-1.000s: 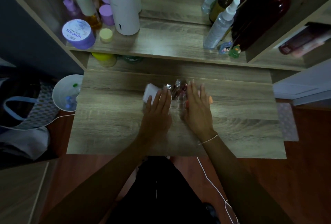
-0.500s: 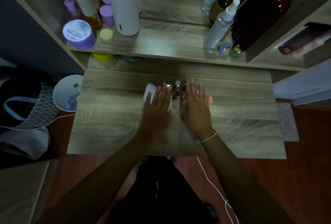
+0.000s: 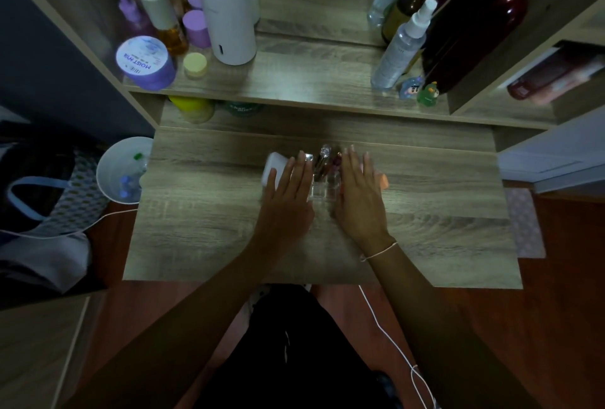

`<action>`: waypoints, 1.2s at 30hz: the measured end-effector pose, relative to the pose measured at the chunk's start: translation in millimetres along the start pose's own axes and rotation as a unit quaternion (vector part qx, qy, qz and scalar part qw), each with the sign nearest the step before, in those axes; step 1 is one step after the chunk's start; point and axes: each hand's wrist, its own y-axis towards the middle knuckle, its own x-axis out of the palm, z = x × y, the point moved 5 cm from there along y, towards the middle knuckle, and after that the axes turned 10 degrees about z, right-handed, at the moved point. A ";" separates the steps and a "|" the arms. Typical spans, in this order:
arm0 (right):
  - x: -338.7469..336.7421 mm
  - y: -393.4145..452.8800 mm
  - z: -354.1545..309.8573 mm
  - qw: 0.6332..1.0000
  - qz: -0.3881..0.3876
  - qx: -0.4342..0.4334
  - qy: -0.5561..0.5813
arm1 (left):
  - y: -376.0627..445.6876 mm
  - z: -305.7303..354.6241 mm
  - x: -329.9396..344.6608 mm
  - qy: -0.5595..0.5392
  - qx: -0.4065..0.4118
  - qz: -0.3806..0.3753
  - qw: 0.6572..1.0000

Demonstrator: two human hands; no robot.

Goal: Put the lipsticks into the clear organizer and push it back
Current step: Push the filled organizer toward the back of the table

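Note:
The clear organizer (image 3: 324, 190) stands in the middle of the wooden desk (image 3: 212, 228). Several lipsticks (image 3: 323, 159) stand upright in it, their caps showing between my fingers. My left hand (image 3: 288, 202) lies flat against its left side and my right hand (image 3: 360, 202) against its right side, fingers straight and pointing away from me, so the organizer is pressed between the two palms. A white object (image 3: 272, 166) sits just left of my left hand. A small orange-pink thing (image 3: 383, 180) peeks out right of my right hand.
Behind the desk a raised shelf (image 3: 311, 81) carries a white cylinder (image 3: 229, 12), a purple jar (image 3: 144, 61), bottles and a spray bottle (image 3: 399, 48). A yellow jar (image 3: 193, 108) sits under the shelf. A white bin (image 3: 121, 169) stands at the desk's left edge.
Both hands, with the organizer between them, have slid slightly away from me toward the shelf.

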 end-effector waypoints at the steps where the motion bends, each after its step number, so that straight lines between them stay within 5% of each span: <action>1: -0.1 0.0 -0.1 1.000 0.002 0.000 0.002 | 0.1 0.0 -0.3 -0.006 0.000 0.002 1.000; 9: -12.6 -4.3 -5.1 0.996 0.065 -0.010 0.059 | -0.4 0.3 -5.9 -0.047 0.006 0.026 0.999; 12: -24.4 -16.7 0.7 0.978 0.161 -0.006 0.129 | -7.5 -6.9 -5.6 -0.117 -0.010 0.046 0.992; 17: -19.5 -60.9 32.8 0.919 0.298 0.144 0.214 | -31.0 -48.3 9.9 -0.206 -0.145 0.048 0.967; 21: 11.3 -80.1 62.3 0.911 0.226 0.255 0.231 | -39.2 -74.0 25.7 -0.232 -0.237 0.024 0.943; 25: 37.0 -68.9 77.6 0.926 0.107 0.265 0.246 | -36.7 -75.1 42.4 -0.300 -0.300 0.003 0.906; 30: 50.3 -48.9 81.8 0.946 0.079 0.241 0.201 | -31.7 -69.3 59.2 -0.379 -0.349 0.010 0.857; 36: 55.2 -39.7 83.4 0.956 0.097 0.215 0.174 | -30.1 -68.5 66.6 -0.379 -0.371 0.018 0.848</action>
